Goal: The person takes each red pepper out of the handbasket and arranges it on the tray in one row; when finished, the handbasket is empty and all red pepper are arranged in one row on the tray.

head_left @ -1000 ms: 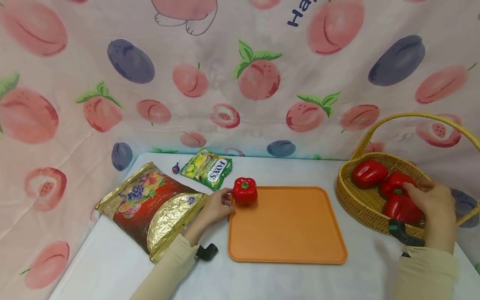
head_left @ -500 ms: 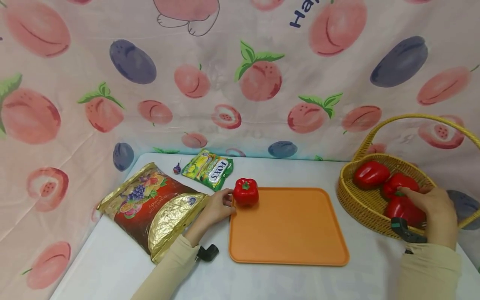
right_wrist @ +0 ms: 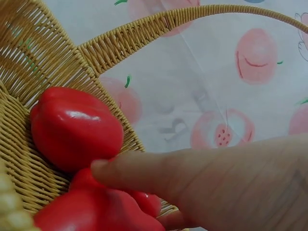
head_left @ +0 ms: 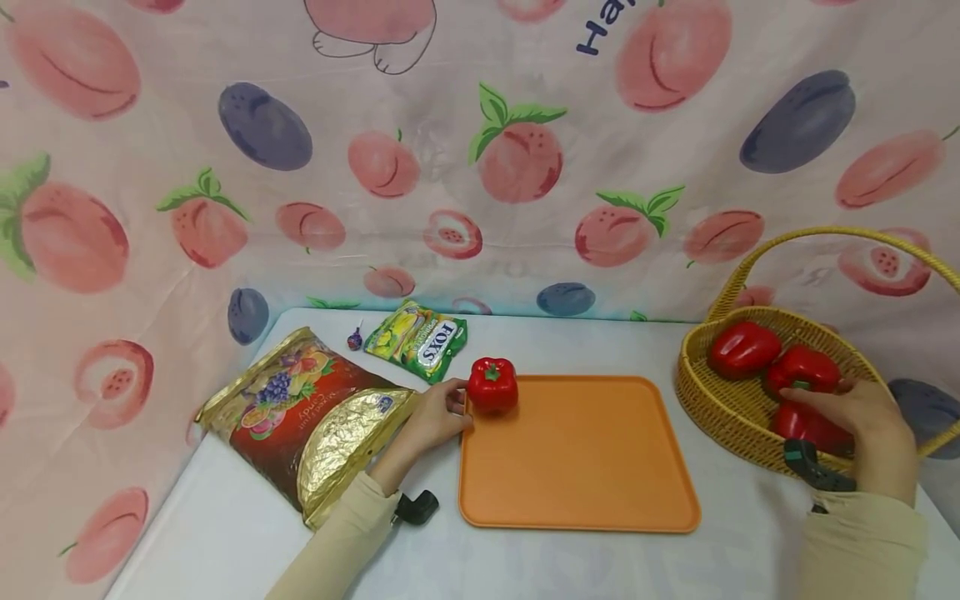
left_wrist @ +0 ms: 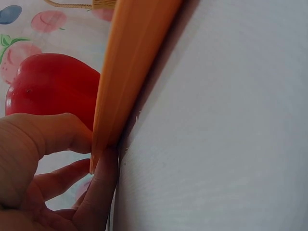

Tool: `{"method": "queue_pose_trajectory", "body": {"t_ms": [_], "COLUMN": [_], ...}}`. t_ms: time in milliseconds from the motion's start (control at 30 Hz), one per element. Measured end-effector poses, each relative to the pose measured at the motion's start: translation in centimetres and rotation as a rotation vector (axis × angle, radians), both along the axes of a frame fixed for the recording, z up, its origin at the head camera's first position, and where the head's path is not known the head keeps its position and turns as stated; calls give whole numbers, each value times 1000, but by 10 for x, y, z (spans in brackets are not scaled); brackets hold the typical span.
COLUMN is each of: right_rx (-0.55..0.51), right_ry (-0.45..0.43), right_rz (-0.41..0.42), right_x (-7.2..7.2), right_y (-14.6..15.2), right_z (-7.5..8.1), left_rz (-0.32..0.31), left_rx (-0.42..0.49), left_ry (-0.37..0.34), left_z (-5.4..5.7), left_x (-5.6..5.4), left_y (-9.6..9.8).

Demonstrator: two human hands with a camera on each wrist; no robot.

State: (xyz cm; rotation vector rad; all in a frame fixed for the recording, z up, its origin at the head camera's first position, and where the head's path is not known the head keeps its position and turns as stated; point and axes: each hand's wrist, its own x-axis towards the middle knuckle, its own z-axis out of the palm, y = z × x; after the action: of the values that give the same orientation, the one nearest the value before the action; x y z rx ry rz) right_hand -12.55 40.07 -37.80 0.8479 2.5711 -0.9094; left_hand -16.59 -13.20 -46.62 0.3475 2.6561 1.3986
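Orange tray (head_left: 577, 450) is pinched by left hand (head_left: 437, 415); right of tray, grasping of bell pepper (head_left: 808, 427) is inferred, right hand (head_left: 864, 412) closure indeterminate; secure grip required.

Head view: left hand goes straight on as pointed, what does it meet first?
Most likely the red pepper on the orange tray, just beyond the left hand, which pinches the tray's edge. Whether there's a gap to the pepper is unclear.

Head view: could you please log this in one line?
left hand: pinches tray edge; right hand: at peppers in basket; tray: one pepper
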Motion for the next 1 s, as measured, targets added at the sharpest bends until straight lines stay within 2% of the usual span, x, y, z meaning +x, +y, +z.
{"method": "queue_pose_trajectory", "body": {"t_ms": [100,367,633,800,1000], "right_rx": [-7,-10,-63,-3,11], "right_ry": [6,-42,70,136,173], "right_rz": [10,37,-47,-75,-91], "right_x": [0,0,8,12,14], "right_y": [2,5,-3,-10,-15], "right_z": [-2,-9,-5,3,6], "left_rz": [3,-5,-10,3,-13], "left_rx": [-4,-9,-18,-24,-23], "left_ry": [-3,-2,-22,-29,-10], "left_z": [0,-3,-1,-1,-2], "left_x": [0,-1,0,0,-1], "left_y": [0,-1,-1,0,-1]}}
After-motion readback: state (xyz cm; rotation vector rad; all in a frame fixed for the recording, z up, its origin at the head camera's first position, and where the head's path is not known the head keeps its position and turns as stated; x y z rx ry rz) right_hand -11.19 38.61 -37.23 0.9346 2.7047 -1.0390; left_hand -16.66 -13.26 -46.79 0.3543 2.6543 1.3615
